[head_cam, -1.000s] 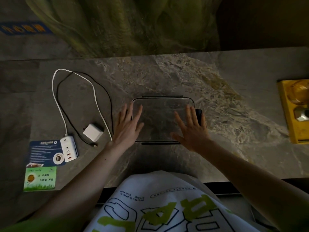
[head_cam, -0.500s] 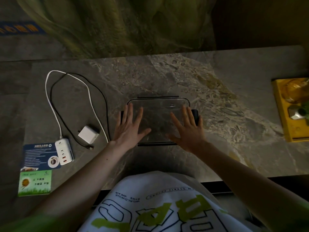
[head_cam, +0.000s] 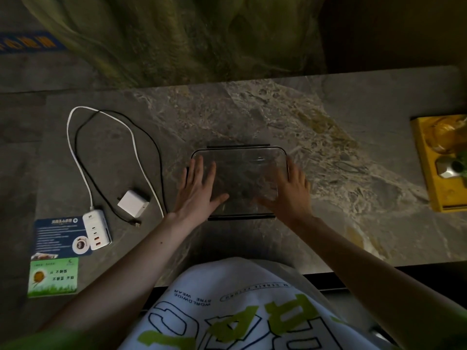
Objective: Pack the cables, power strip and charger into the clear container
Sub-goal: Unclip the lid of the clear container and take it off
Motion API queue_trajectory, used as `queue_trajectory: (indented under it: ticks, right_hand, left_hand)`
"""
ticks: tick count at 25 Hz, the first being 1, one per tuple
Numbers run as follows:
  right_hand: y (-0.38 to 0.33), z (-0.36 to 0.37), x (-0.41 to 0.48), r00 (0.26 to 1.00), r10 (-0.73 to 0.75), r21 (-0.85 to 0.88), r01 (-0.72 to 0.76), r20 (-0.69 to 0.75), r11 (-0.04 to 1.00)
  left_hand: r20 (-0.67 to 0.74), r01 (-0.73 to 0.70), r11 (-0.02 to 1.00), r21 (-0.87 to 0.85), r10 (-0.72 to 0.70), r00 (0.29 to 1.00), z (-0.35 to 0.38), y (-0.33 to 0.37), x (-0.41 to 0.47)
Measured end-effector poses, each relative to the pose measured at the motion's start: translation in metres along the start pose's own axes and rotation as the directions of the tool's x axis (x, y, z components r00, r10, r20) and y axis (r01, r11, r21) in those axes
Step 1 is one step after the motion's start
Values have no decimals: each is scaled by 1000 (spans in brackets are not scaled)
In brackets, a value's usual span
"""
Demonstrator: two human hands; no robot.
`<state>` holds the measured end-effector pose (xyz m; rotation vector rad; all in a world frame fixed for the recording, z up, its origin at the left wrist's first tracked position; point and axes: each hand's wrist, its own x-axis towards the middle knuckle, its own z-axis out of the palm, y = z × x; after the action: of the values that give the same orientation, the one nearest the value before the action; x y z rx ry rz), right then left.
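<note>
- Clear container [head_cam: 240,173], one in count, is sitting at the centre of the table [head_cam: 252,109], at 12 o'clock from the person. Its lid appears to be on, with dark latches showing at the far and near edges.
- Left hand [head_cam: 197,195] and right hand [head_cam: 290,195] are lying flat on its top, fingers straight, gripping nothing.
- Handling, as judged: the walls are looking rigid, smooth and probably slippery, so the latches and short sides are offering the surest hold.
- Cables, two: white cable [head_cam: 67,130] and black cable [head_cam: 157,151] are looping at 10 o'clock. Both are looking limp and light, likely needing coiling.
- Power strip [head_cam: 97,228], one, and charger [head_cam: 132,203], one, are lying at 9 o'clock. Both are seeming hard, light and graspable by their sides.
</note>
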<state>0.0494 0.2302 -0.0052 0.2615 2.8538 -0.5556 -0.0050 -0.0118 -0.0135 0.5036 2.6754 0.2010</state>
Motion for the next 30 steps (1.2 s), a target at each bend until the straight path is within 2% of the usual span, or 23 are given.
queue_trajectory:
  ticks: [1, 3, 5, 8, 11, 14, 20, 24, 30]
  right_hand:
    - [3, -2, 4, 996, 84, 127, -80, -23, 989]
    - [10, -7, 15, 965, 261, 400, -239, 0, 885]
    - [14, -12, 23, 950, 312, 501, -269, -2, 823]
    - [7, -17, 16, 965, 223, 430, -146, -135, 891]
    - [4, -15, 11, 984, 94, 227, -58, -152, 972]
    - [2, -19, 26, 999, 7, 1, -7, -46, 1000]
    - [-18, -37, 90, 960, -225, -106, 245, 168, 964]
    - [-29, -35, 115, 900, -217, -111, 277, 379, 954]
    - [-33, -37, 134, 848, -177, -133, 277, 499, 952]
  left_hand:
    - [-3, 4, 1000, -14, -4, 1000, -1, 0, 0]
    - [-16, 6, 1000, -18, -6, 1000, -1, 1, 0]
    - [-28, 4, 1000, -14, -4, 1000, -1, 2, -1]
    - [-40, 10, 999, -36, -12, 999, -3, 3, -1]
    - [-77, -15, 1000, -23, 13, 997, -14, 6, 6]
    - [-48, -54, 996, -65, 51, 998, -34, 8, 27]
    - [130, -89, 984, -154, 109, 985, -60, 8, 80]
    - [225, -101, 973, -210, 148, 963, -54, 7, 102]
    - [301, -66, 975, -213, 130, 945, -48, 0, 121]
